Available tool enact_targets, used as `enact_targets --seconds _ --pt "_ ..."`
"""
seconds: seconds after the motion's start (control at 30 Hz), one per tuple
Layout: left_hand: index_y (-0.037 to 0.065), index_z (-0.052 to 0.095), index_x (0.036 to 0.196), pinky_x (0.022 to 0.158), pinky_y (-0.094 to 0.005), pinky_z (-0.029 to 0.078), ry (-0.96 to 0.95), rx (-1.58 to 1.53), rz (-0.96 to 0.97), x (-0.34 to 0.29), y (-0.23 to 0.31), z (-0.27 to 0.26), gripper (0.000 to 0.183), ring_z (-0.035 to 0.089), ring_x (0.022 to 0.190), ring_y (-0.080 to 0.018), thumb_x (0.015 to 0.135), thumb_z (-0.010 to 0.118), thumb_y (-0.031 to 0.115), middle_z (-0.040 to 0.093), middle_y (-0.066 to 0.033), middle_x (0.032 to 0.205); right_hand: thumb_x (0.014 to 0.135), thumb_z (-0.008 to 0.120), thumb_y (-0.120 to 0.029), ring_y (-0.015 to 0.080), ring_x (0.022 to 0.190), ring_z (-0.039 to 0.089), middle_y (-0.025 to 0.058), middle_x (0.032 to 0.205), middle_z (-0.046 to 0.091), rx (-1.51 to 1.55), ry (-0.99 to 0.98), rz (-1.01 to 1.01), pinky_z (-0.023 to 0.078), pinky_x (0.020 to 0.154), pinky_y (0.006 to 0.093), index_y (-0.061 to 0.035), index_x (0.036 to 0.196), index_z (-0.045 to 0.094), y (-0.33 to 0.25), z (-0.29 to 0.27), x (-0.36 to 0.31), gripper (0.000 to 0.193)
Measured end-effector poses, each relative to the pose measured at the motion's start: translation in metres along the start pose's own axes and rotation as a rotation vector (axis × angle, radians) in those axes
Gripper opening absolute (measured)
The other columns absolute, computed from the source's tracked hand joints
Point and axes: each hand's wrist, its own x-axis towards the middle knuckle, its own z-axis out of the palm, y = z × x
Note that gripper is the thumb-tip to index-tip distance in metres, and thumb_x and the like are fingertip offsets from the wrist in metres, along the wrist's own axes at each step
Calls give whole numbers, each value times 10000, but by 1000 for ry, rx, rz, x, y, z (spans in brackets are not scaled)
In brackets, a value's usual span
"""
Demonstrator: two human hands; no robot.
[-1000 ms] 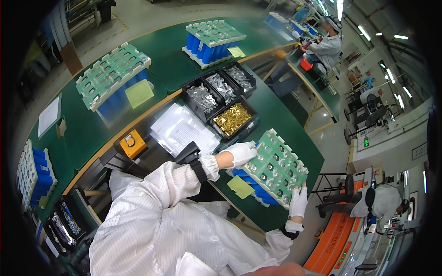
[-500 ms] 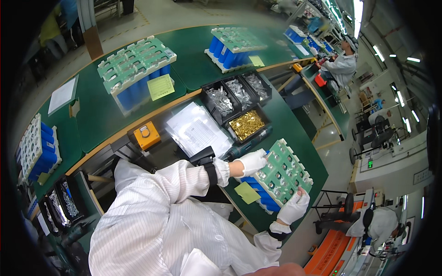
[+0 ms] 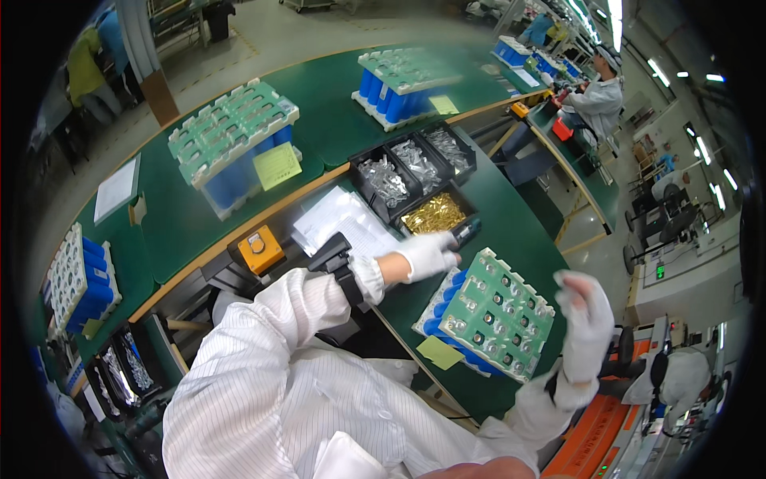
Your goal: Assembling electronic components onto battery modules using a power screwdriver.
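Fingers of the left hand [image 3: 427, 257], white-gloved, bend beside the near end of a dark tool [image 3: 467, 229], just past the far left corner of the battery block [image 3: 504, 315]; whether they grasp the tool cannot be told. Those of the right hand [image 3: 586, 323], also gloved, are released and loosely curled in the air to the right of the block, apart from it. The block stands on the green counter [image 3: 523, 243], its blue cells under a green top plate with round openings, and a yellow-green note [image 3: 440, 352] sits at its near left side. Beyond the block and to its left is a black bin of gold-coloured pieces [image 3: 433, 214], with bins of silvery pieces [image 3: 383, 182] behind that. Farther left of the block lie white papers [image 3: 343, 219], then an orange box [image 3: 261, 249] with a round button. Well beyond the block to the left stand a second block [image 3: 231, 132] and a third [image 3: 403, 73]. Far past its right corner, a co-worker [image 3: 598, 102] in white is at another counter.
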Motion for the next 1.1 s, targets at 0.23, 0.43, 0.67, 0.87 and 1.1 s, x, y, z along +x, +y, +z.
enact_targets --seconds 0.23,0.43,0.67,0.87,1.1 --pt "114 689 1060 857 -432 525 319 585 -30 86 -40 -71 267 647 994 -348 819 626 209 668 -187 1067 907 601 -254 313 864 664 127 949 687 -216 -222 -226 535 770 404 -88 996 690 85 150 88 208" --pt "151 743 1028 860 -447 510 146 1038 -139 148 -43 -68 259 664 1041 -308 822 618 248 709 -133 1060 892 568 -346 296 799 685 93 835 696 -489 -423 -210 546 710 437 -133 848 682 99 178 82 245" --pt "145 755 965 754 -406 554 150 1205 -144 194 -76 -48 219 700 951 -292 842 574 143 724 -114 1004 898 545 -327 305 761 694 110 783 706 -486 -511 -138 545 713 440 -132 825 706 98 169 83 263" --pt "105 756 950 746 -430 564 185 1200 -163 192 -74 -48 221 710 904 -313 859 563 164 726 -143 977 891 529 -303 301 770 696 105 793 709 -477 -507 -145 542 710 433 -124 841 722 105 170 81 268" --pt "165 772 932 736 -410 557 117 1315 -167 192 -63 -48 199 715 922 -267 863 585 167 738 -95 975 880 534 -300 313 782 702 121 821 718 -469 -527 -123 545 705 439 -112 855 743 107 171 82 282"
